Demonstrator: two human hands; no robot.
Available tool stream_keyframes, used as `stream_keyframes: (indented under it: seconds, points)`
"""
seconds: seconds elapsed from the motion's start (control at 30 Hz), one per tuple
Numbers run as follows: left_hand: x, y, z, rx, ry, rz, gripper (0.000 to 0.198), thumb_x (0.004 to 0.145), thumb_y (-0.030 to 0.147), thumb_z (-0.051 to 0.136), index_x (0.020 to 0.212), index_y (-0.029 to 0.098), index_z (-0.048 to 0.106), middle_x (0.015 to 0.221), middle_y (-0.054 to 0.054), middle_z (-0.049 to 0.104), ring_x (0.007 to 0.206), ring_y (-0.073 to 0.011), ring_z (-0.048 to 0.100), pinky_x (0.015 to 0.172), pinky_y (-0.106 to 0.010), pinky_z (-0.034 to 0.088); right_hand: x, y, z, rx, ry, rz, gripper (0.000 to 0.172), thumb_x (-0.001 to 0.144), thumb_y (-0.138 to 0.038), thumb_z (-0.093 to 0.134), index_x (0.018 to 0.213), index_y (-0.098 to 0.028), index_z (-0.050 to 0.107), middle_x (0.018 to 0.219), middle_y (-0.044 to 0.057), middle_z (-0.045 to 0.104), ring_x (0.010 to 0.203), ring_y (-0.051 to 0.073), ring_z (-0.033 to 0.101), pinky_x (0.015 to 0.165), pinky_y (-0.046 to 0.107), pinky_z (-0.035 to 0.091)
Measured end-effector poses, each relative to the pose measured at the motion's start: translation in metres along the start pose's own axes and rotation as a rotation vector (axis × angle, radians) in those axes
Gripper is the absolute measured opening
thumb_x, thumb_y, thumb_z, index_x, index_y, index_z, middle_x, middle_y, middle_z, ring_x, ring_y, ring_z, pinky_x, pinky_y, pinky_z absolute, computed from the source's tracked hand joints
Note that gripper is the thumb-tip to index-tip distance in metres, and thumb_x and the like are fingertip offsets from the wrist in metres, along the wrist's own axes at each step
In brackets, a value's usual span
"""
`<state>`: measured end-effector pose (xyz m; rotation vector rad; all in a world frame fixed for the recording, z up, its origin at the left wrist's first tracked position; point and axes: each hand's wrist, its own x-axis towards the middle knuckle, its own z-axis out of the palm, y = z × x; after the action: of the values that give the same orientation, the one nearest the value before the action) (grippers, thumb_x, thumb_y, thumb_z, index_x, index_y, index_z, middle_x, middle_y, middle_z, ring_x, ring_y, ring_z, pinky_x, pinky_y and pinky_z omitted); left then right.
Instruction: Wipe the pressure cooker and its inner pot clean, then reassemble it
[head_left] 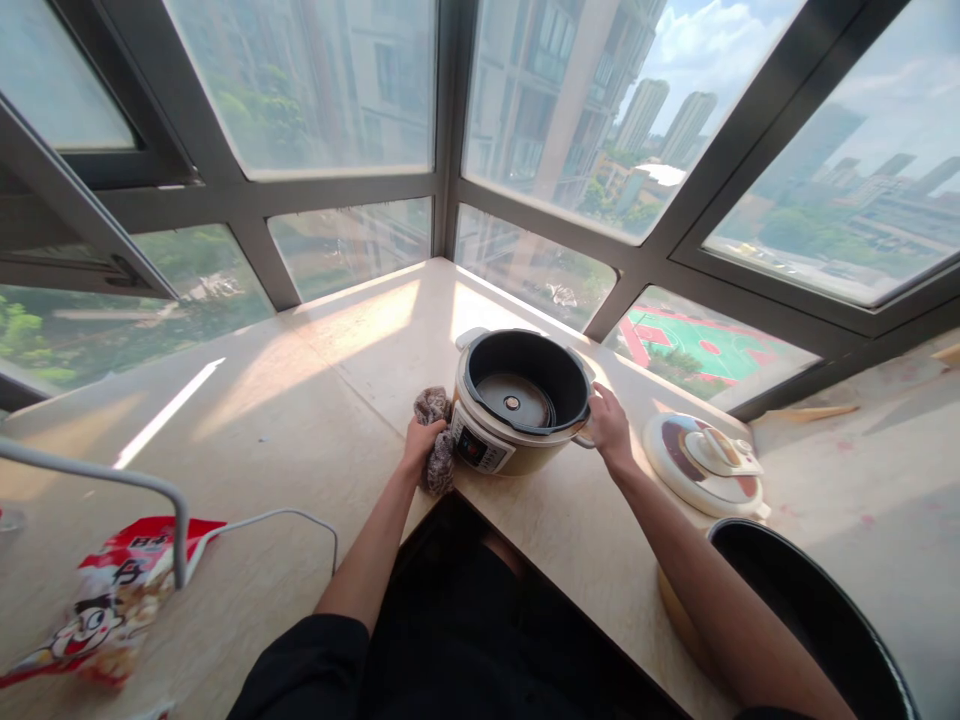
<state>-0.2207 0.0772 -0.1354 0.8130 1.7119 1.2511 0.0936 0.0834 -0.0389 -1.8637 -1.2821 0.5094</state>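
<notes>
An electric pressure cooker stands upright without its lid on the windowsill counter. Its dark inside is bare, with a round heating plate at the bottom. My left hand is closed on a bunched brown fuzzy cloth, which lies against the cooker's left side near the control panel. On the opposite side, my right hand grips the cooker's side handle, its fingertips partly hidden.
To the right rest the cooker's round lid and a large black pot, partly behind my right forearm. A red snack bag, a grey tube and a thin cable are at left. Windows enclose the counter.
</notes>
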Motion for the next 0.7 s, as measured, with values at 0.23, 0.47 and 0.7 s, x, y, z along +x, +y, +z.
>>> stream_keyframes:
  seconds: [0.23,0.47,0.7]
  points:
    - [-0.068,-0.025,0.027,-0.085,0.187,-0.04,0.038,0.075,0.024,0.063,0.111,0.011,0.067,0.101,-0.011,0.075,0.1,-0.0264,0.072,0.085,-0.037,0.059,-0.003,-0.005,-0.001,-0.008,-0.018,0.014,0.056,0.089,-0.041,0.041,0.137,-0.021,0.061,0.144,0.009,0.061,0.135,0.029,0.053,0.118,0.043,0.035]
    - [-0.1,0.003,0.027,0.08,0.3,0.396,0.051,0.08,0.02,0.061,0.131,0.02,0.059,0.125,-0.011,0.063,0.117,-0.0229,0.064,0.103,-0.033,0.052,-0.004,-0.004,0.001,0.031,-0.002,-0.009,0.053,0.089,-0.041,0.042,0.135,-0.025,0.063,0.145,0.006,0.061,0.137,0.029,0.051,0.119,0.042,0.034]
    - [-0.14,0.016,0.037,0.242,0.247,0.845,0.047,0.08,0.014,0.063,0.125,0.023,0.068,0.125,-0.014,0.05,0.119,-0.028,0.054,0.11,-0.045,0.046,-0.004,-0.004,0.001,0.048,-0.006,0.001,0.052,0.09,-0.042,0.043,0.136,-0.028,0.063,0.142,0.004,0.063,0.137,0.03,0.051,0.118,0.045,0.034]
